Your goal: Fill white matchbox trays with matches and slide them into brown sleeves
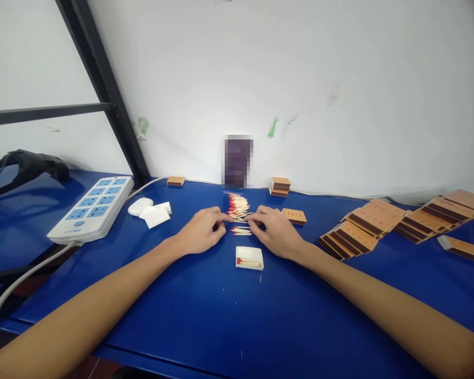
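Observation:
A heap of red-headed wooden matches (239,202) lies on the blue table. My left hand (203,230) is at the heap's left side, its index finger stretched to the match heads and its thumb apart. From the opposite side, the index fingertip of my right hand (275,230) touches the plain ends of some matches, with the thumb held away. Between the thumbs, a few separate matches (240,231) lie in a small group. Nearer me sits a white matchbox tray (250,251) with several matches along its front side.
An orange matchbox (294,216) lies beside my right hand, with a short stack of matchboxes (280,186) behind. Rows of matchboxes (375,216) spread across the right. At left are a power strip (92,208), a white rounded object (139,206) and white paper pieces (155,215).

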The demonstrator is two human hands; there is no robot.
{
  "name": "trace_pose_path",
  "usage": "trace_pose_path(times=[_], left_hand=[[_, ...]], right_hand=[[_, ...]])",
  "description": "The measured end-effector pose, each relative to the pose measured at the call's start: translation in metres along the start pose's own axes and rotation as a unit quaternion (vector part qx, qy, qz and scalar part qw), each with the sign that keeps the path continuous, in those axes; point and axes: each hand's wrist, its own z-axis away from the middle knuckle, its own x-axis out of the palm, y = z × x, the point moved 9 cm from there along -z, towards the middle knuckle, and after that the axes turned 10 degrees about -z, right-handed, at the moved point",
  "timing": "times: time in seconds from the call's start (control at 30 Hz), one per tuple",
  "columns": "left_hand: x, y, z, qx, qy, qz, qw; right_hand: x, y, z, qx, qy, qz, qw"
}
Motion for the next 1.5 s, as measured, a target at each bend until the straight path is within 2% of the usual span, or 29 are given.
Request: trace_pose_path(times=[0.33,0.57,0.83,1.5], left_hand=[[0.002,0.001,0.000,0.008,-0.011,-0.006,1.000],[0.001,0.000,0.000,0.009,0.006,0.000,1.000],[0.008,0.002,0.001,0.018,-0.018,-0.045,0.999],[0.008,0.008,0.002,0.048,-0.031,-0.051,0.997]], right_hand=[[-0.002,-0.006,0.000,-0.020,0.002,-0.002,1.000],[-0.004,-0.009,0.002,-0.037,0.008,-0.017,0.999],[0.001,-0.014,0.004,-0.061,-0.031,-0.028,0.997],[0.001,-0.006,0.002,-0.036,-0.009,-0.025,0.999]])
